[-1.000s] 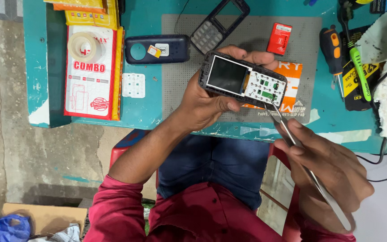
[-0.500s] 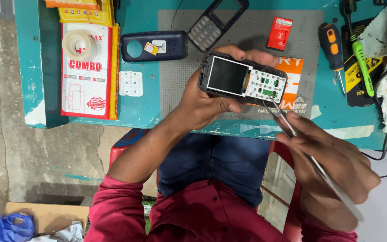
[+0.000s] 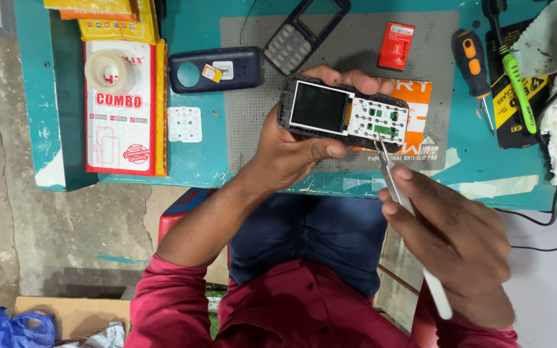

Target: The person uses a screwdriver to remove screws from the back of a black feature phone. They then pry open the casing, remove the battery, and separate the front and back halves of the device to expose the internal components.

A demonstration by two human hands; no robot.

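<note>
At frame centre, just above the table's near edge: opened phone point(image 3: 343, 115), front cover off, screen to the left, white keypad board with green patches to the right. Gripped lengthwise by left hand point(image 3: 291, 145), thumb pressed along the lower edge, fingers curled over the top edge, so the phone sits across the palm's upper side, lifted off the mat. Below right of the phone, right hand point(image 3: 449, 241), closed around metal tweezers point(image 3: 398, 193) in a pen-like pinch; tweezer tips touching the lower edge of the keypad board, shaft running down and right through the fingers to the lower right of the frame. Under the phone, grey work mat point(image 3: 253, 138) with an orange patch point(image 3: 417, 113) showing at its right. Upper centre, loose keypad front cover point(image 3: 304, 32); left of it, dark blue back cover point(image 3: 217, 69). Upper right of the mat, red battery point(image 3: 396, 46); further right, orange-handled screwdriver point(image 3: 472, 67) and green-handled tool point(image 3: 517, 77). Left part of the teal table point(image 3: 33, 96), red-and-white package point(image 3: 122, 113) topped by tape roll point(image 3: 109, 71); beside it, small white keypad sheet point(image 3: 184, 124).
</note>
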